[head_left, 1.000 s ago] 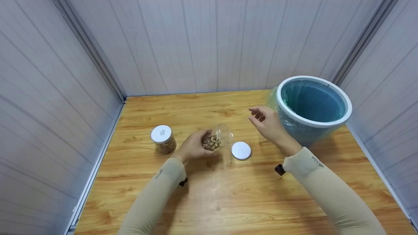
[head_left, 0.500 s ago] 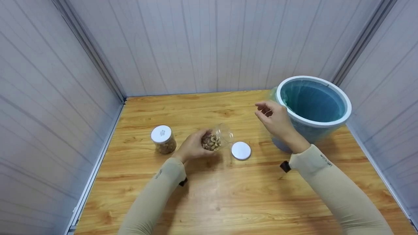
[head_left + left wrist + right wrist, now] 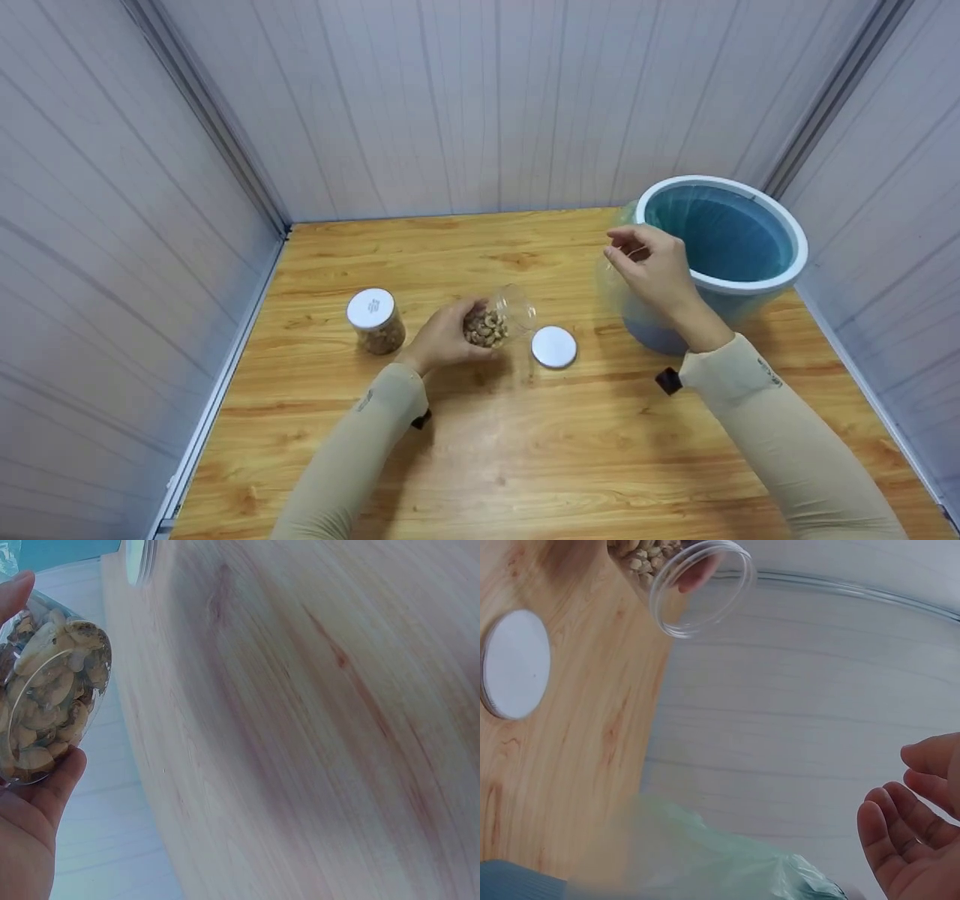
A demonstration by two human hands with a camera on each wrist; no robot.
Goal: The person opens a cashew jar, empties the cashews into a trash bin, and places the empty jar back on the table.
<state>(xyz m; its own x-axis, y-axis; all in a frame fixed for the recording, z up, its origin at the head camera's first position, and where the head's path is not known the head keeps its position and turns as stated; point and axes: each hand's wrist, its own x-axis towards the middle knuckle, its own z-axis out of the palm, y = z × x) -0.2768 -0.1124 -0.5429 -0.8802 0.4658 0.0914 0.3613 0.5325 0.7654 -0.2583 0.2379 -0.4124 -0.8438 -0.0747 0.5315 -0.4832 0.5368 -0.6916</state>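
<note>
My left hand (image 3: 441, 337) grips a clear jar (image 3: 517, 306) part-filled with cashews (image 3: 486, 328). The jar is tilted, its open mouth towards the right; in the left wrist view its base (image 3: 56, 697) shows between thumb and fingers. A round white lid (image 3: 554, 346) lies on the table just right of the jar. Held up at the left side of the bin, my right hand (image 3: 652, 271) has loosely bent fingers, and I see nothing between them in the right wrist view, where its fingers (image 3: 900, 829) show at the right edge.
A second jar (image 3: 381, 330) of nuts, with its white lid on, stands left of my left hand. The blue bin (image 3: 750, 285) with a white rim and a pale green plastic liner (image 3: 613, 281) stands at the right. Panelled walls (image 3: 465, 112) enclose the wooden table (image 3: 480, 465).
My right hand has moved right and slightly up, from left of the bin to overlapping its near left rim. The left hand and its jar have stayed in place.
</note>
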